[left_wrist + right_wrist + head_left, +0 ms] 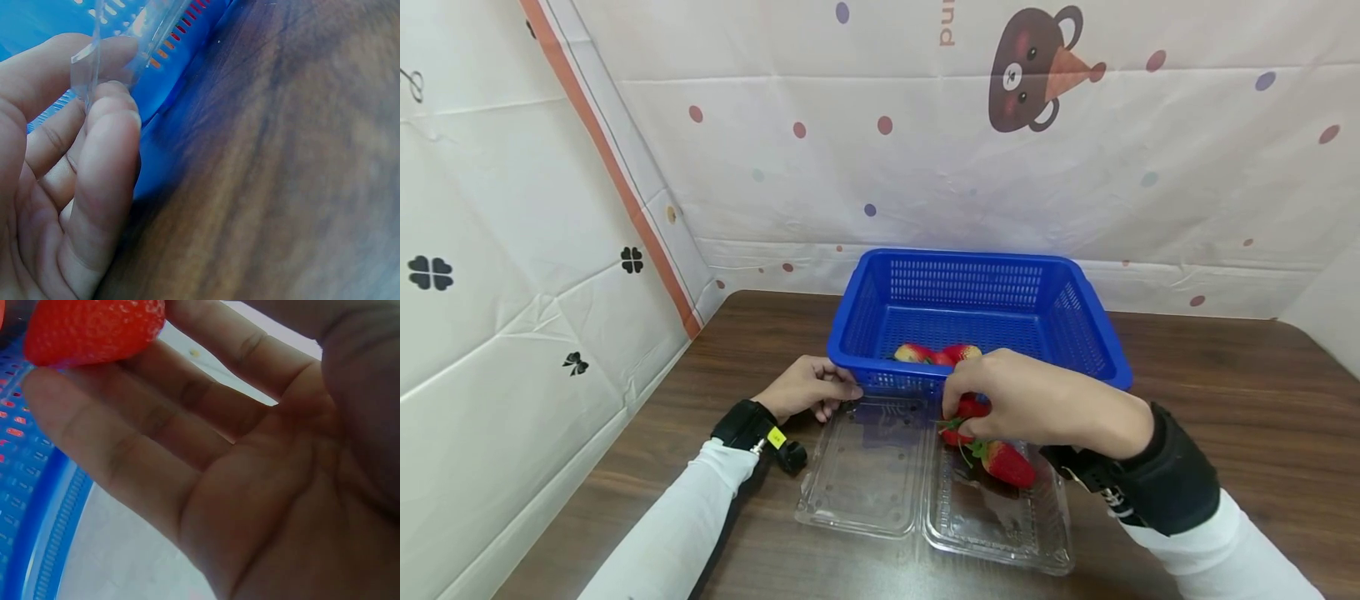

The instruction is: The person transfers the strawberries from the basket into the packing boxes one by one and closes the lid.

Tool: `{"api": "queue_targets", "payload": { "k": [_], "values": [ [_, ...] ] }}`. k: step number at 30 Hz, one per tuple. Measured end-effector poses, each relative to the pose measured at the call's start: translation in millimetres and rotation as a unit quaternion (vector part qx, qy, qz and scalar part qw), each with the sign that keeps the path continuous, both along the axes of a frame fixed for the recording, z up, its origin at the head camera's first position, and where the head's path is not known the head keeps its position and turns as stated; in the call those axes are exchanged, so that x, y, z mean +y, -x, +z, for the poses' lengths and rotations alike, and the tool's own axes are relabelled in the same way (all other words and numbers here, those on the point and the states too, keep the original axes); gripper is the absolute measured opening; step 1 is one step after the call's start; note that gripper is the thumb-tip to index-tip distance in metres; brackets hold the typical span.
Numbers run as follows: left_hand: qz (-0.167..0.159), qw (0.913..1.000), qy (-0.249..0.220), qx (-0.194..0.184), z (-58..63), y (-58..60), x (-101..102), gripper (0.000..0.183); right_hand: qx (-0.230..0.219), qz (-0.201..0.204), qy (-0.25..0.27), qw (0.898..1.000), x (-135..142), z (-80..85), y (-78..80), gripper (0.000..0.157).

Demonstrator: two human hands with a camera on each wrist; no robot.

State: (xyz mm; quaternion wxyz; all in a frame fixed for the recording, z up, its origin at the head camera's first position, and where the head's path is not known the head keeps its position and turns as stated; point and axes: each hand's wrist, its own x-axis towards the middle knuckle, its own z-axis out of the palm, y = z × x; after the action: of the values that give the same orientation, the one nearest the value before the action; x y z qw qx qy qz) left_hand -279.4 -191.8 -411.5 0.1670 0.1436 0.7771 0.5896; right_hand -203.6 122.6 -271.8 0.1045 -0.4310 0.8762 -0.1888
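Observation:
My left hand [817, 387] pinches the far left corner of a clear plastic box's lid [868, 483]; the thin edge [84, 75] shows between thumb and fingers in the left wrist view. Over the far part of the box's base [992, 529], my right hand [1026, 396] grips a red strawberry [94, 328] with its fingertips. Lying in the base, a strawberry [1009, 464] with green leaves points toward the near right. More red and green shows right by the thumb, partly hidden by the hand.
Behind the open box stands a blue plastic basket [966, 260] with several strawberries [936, 357] near its front wall. The brown wooden table [1195, 400] extends to both sides. A patterned sheet [865, 175] hangs behind and at the left.

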Motion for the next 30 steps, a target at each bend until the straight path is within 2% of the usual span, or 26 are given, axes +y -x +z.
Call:
{"api": "queue_targets", "payload": {
  "k": [10,18,30],
  "values": [
    [0.001,1.0,0.002,0.003,0.8,-0.3,-1.1,0.025,-0.011,0.008,-0.02,1.0,-6.1,-7.3,0.4,0.016],
    [0.003,1.0,0.003,-0.001,-0.5,0.6,-0.1,0.025,0.015,0.027,-0.025,0.999,-8.5,-15.4,3.1,0.017],
    [0.008,0.9999,0.007,0.0,-0.8,1.4,-0.3,0.026,0.0,0.023,-0.039,0.999,-11.3,-22.8,5.8,0.018]
  ]
}}
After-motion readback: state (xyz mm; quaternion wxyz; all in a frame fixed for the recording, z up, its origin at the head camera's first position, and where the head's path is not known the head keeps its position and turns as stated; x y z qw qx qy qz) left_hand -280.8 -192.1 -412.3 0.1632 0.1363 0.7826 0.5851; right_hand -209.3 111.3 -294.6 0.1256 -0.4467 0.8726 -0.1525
